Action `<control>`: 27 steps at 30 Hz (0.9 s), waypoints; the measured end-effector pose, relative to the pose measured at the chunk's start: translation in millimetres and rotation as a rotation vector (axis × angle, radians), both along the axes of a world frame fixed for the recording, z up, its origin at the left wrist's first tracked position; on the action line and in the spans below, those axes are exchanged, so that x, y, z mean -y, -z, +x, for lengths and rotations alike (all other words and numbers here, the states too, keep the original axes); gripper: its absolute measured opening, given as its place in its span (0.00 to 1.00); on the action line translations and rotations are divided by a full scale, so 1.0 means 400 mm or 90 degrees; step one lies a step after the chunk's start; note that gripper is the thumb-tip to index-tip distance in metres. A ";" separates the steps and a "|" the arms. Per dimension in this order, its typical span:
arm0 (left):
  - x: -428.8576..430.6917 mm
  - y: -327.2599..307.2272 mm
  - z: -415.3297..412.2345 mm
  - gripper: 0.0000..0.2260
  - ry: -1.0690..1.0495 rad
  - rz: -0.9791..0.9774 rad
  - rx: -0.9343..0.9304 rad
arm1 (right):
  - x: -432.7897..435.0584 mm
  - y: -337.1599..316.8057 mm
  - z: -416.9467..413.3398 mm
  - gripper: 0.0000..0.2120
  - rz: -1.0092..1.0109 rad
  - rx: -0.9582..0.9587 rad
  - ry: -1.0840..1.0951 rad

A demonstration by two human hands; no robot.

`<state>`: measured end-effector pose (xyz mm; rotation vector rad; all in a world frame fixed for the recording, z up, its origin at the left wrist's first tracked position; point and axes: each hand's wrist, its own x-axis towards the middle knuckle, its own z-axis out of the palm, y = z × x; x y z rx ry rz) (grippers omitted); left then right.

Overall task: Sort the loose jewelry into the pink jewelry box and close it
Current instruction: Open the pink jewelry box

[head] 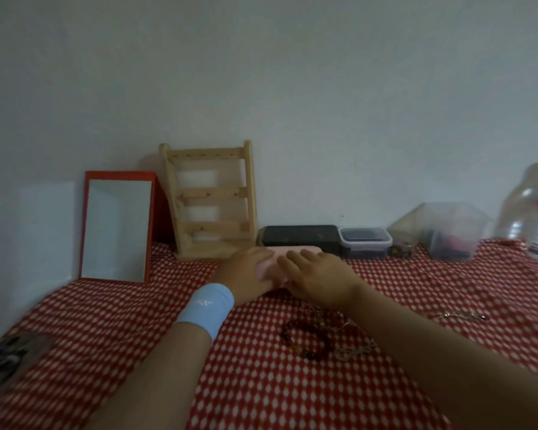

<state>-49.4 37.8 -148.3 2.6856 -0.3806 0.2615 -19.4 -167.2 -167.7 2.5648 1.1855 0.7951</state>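
The pink jewelry box point(269, 264) lies shut on the red checked cloth, mostly covered by both hands. My left hand point(247, 274), with a light blue wristband, holds its left end, fingers curled over the top. My right hand point(316, 276) lies on its lid with fingers stretched flat. Nearer to me on the cloth lie a dark beaded bracelet point(308, 341), a silvery chain piece point(353, 350) beside it and another silver chain point(461, 316) at the right.
Against the wall stand a red-framed mirror point(117, 226), a wooden jewelry stand point(210, 200), a black box point(300, 238), a small lidded plastic tub point(365, 242), a clear container point(448, 231) and a plastic bottle point(534, 212). A dark object point(5, 358) lies at the left edge.
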 end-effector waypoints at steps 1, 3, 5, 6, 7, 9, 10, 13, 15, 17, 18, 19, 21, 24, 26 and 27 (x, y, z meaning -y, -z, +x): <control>0.000 0.002 0.006 0.30 -0.007 -0.016 0.001 | 0.000 -0.001 0.008 0.22 0.009 0.013 -0.005; -0.004 0.002 0.019 0.29 -0.018 -0.066 0.004 | -0.001 -0.005 0.021 0.24 0.020 0.039 -0.014; -0.003 0.000 0.030 0.27 -0.018 -0.092 0.001 | -0.003 -0.015 0.026 0.26 0.015 0.055 -0.005; -0.002 -0.003 0.032 0.27 -0.016 -0.102 0.000 | -0.006 -0.018 0.026 0.27 0.012 0.065 0.003; -0.002 -0.006 0.036 0.26 -0.016 -0.112 -0.001 | -0.010 -0.017 0.026 0.28 0.008 0.085 0.010; -0.003 -0.007 0.046 0.24 -0.020 -0.124 0.006 | -0.023 -0.016 0.028 0.27 -0.022 0.134 0.039; -0.002 -0.008 0.047 0.23 -0.018 -0.130 0.010 | -0.030 -0.018 0.028 0.26 -0.039 0.153 0.061; -0.002 -0.013 0.046 0.20 -0.008 -0.148 0.009 | -0.049 -0.015 0.030 0.24 -0.059 0.189 0.093; -0.004 -0.015 0.045 0.20 -0.003 -0.148 0.007 | -0.055 -0.018 0.030 0.23 -0.059 0.189 0.088; -0.006 -0.014 0.046 0.20 0.006 -0.130 0.003 | -0.062 -0.025 0.026 0.21 -0.045 0.175 0.076; -0.006 -0.012 0.045 0.20 0.013 -0.108 0.000 | -0.069 -0.038 0.014 0.21 -0.036 0.163 0.068; -0.007 -0.009 0.041 0.21 0.015 -0.084 -0.009 | -0.076 -0.048 0.004 0.23 -0.030 0.148 0.056; -0.011 0.003 0.031 0.21 0.017 -0.058 -0.017 | -0.087 -0.066 -0.013 0.28 -0.043 0.020 0.060; -0.022 0.014 0.018 0.21 0.023 -0.055 -0.003 | -0.080 -0.074 -0.026 0.23 -0.072 -0.018 0.070; -0.025 0.012 0.015 0.20 0.031 -0.064 0.008 | -0.060 -0.066 -0.019 0.16 -0.001 -0.026 0.050; -0.026 0.009 0.014 0.19 0.035 -0.069 0.018 | -0.047 -0.064 -0.016 0.15 0.082 -0.055 0.028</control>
